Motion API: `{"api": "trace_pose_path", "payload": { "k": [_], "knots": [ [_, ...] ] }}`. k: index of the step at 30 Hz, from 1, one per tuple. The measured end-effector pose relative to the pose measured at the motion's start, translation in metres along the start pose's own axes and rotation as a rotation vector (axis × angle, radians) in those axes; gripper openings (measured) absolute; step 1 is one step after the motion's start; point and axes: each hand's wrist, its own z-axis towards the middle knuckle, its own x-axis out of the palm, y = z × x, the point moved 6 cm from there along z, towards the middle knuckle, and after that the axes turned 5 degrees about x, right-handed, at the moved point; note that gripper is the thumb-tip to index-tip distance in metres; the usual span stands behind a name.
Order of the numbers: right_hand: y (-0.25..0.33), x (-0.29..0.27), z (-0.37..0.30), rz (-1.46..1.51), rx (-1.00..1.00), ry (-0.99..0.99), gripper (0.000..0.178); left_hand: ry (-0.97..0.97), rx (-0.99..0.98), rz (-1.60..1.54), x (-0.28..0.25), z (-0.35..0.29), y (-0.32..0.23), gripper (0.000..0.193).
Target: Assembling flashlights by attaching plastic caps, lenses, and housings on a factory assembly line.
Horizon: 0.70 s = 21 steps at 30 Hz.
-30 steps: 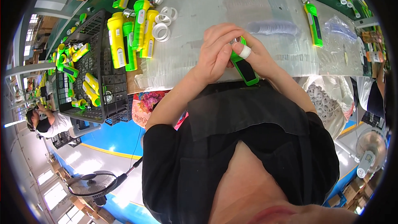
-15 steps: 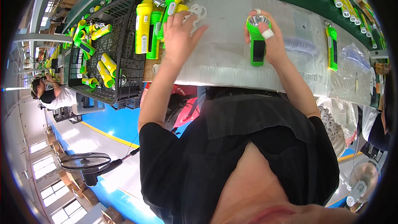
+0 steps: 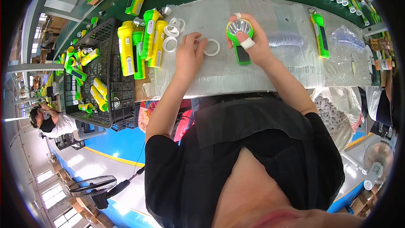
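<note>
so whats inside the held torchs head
A shiny reflector sits in the head of the torch; the right hand covers part of its rim. Anything behind the reflector is hidden.

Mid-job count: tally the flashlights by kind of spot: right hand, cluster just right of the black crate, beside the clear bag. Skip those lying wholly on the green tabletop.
Held flashlight in the right hand: 1
Clustered flashlights: 4
Lone flashlight beside the clear bag: 1
Total: 6

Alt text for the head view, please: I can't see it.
The right hand holds a green flashlight, silver reflector exposed; the left hand is at a white ring. Yellow and green flashlights lie by a black crate at left.
</note>
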Motion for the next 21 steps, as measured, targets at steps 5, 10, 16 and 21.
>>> {"api": "trace_pose_path", "payload": {
  "k": [5, 10, 16, 21],
  "knots": [
    [-0.001, -0.001, -0.001, -0.002, 0.013, -0.002, 0.033, 0.045, 0.569, 0.417, 0.009, -0.021, -0.036, 0.027],
    [-0.003, 0.000, 0.001, 0.012, 0.042, -0.005, 0.033, -0.136, 0.267, -0.033, -0.016, -0.009, -0.037, 0.024],
    [0.001, 0.003, 0.000, -0.101, -0.031, -0.021, 0.037, -0.184, 0.621, -0.066, -0.027, 0.005, -0.121, 0.035],
    [0.004, -0.005, -0.001, -0.138, -0.062, 0.022, 0.046, -0.155, 0.666, 0.028, -0.023, 0.013, -0.123, 0.034]
  ]
}}
